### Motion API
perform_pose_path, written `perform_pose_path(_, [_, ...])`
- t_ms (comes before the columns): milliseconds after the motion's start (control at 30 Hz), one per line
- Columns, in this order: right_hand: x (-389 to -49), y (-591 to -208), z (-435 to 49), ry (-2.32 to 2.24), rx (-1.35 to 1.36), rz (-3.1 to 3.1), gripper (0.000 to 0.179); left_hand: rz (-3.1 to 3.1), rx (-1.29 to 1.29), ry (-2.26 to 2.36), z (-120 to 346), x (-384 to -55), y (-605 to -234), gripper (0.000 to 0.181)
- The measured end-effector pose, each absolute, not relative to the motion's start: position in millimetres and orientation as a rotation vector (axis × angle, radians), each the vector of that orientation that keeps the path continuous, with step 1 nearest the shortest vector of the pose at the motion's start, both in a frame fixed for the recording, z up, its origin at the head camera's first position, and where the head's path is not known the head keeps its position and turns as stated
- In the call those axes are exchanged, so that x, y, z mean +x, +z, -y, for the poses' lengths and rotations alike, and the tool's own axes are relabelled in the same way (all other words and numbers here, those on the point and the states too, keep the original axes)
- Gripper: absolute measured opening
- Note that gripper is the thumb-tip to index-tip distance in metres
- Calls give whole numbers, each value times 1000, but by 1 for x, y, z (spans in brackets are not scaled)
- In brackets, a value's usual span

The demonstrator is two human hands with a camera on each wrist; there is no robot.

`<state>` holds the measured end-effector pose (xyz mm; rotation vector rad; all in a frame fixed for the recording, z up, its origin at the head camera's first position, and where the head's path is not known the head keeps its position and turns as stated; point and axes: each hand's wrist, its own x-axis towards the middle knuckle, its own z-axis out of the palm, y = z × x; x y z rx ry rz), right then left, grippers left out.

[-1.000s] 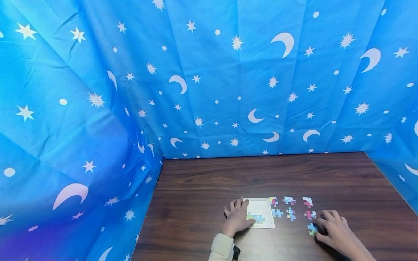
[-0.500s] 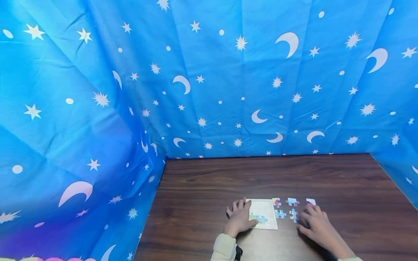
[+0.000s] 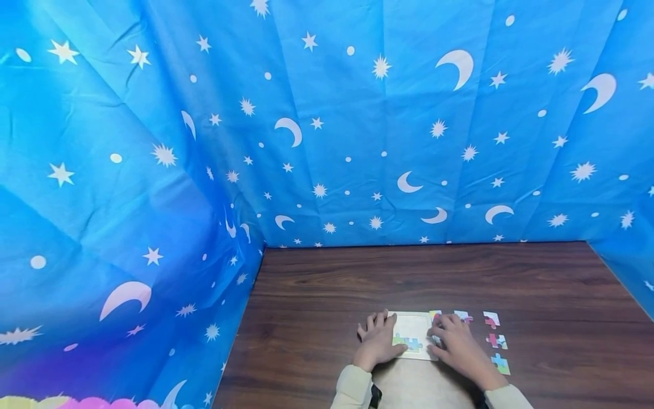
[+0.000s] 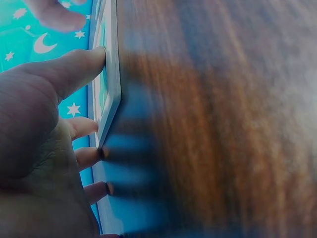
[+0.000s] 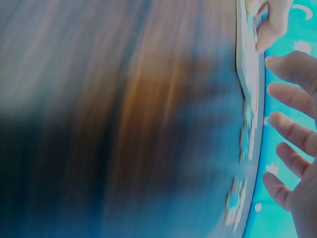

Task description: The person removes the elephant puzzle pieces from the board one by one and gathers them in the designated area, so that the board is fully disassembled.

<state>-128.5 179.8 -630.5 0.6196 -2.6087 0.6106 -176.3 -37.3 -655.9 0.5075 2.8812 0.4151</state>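
A shallow white puzzle tray [image 3: 411, 322] lies on the table, with joined green and blue jigsaw pieces [image 3: 413, 344] along its near side. My left hand [image 3: 379, 344] rests at its left side, fingers spread. In the left wrist view, the thumb [image 4: 81, 69] touches the tray [image 4: 114, 74] and the other fingertips lie along its edge and the table. Over the tray's right edge hovers my right hand [image 3: 460, 345], hiding some loose pieces. In the right wrist view its fingers [image 5: 292, 126] are apart and loosely bent, holding nothing, above several jigsaw pieces [image 5: 235, 201].
To the right of the tray, a column of loose pieces includes a pink one [image 3: 491, 319], a red one [image 3: 497, 341] and a blue-green one [image 3: 500, 363]. Another piece [image 3: 462, 317] shows behind my right hand. A blue star-patterned cloth [image 3: 347, 113] borders the dark wooden table [image 3: 317, 307].
My right hand has moved left from the far-right pieces, across the middle ones, to the tray's right edge, uncovering the right column. The left hand stays on the tray. The view has shifted slightly.
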Motion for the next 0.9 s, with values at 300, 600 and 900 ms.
perform_pose_path(300, [-134, -640, -161, 652, 664, 2655, 22, -2867, 539, 380, 37, -175, -650, 74])
perform_pose_path(600, [-138, -638, -159, 639, 694, 2739, 19, -2702, 577, 464, 49, -180, -628, 62])
perform_pose_path(900, [-139, -637, -160, 579, 818, 2616, 14, -2684, 601, 446, 51, -182, -625, 76])
